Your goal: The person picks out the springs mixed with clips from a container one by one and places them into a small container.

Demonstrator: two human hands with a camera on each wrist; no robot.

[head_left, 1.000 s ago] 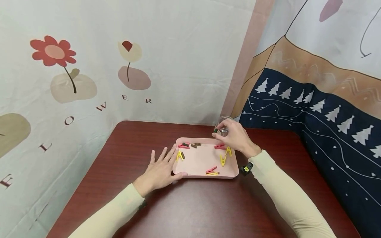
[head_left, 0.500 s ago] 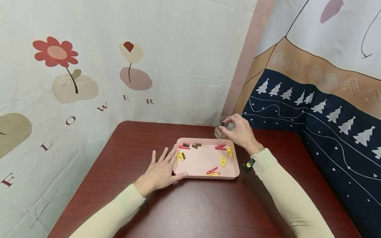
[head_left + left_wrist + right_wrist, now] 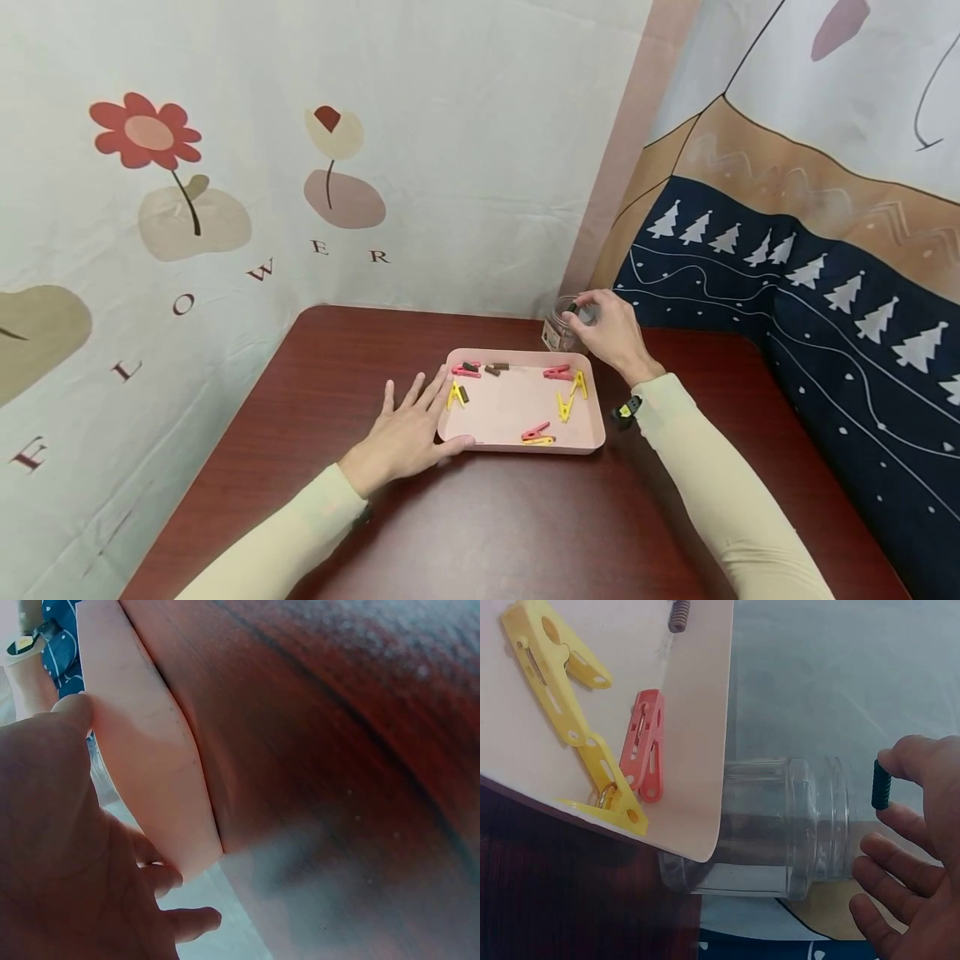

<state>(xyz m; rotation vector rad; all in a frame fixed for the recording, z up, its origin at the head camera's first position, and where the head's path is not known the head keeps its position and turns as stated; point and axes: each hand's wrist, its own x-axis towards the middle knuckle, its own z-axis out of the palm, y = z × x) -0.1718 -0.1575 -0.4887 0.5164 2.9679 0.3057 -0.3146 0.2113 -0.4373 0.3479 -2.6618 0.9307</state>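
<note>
My right hand point(image 3: 613, 333) pinches a small dark green ribbed cylinder point(image 3: 882, 785) between thumb and index finger, its other fingers loosely bent. It is held at the mouth of a clear jar point(image 3: 757, 832), which stands behind the tray's right corner. With fingers spread, my left hand point(image 3: 401, 442) rests against the left side of a shallow pink tray point(image 3: 517, 417). Yellow clothespins point(image 3: 565, 407) and pink clothespins point(image 3: 557, 372) lie around the tray's inside. Several brown ribbed cylinders point(image 3: 492, 370) and a dark one lie near its back left.
The dark red-brown table point(image 3: 480, 517) extends around the tray. Behind it hangs a pale cloth point(image 3: 450, 167) printed with flowers and letters. A navy cloth point(image 3: 697, 283) with white trees hangs at the right.
My right hand has moved right from the jar's front to over its mouth, still pinching the green ribbed cylinder. The left hand keeps its place on the tray.
</note>
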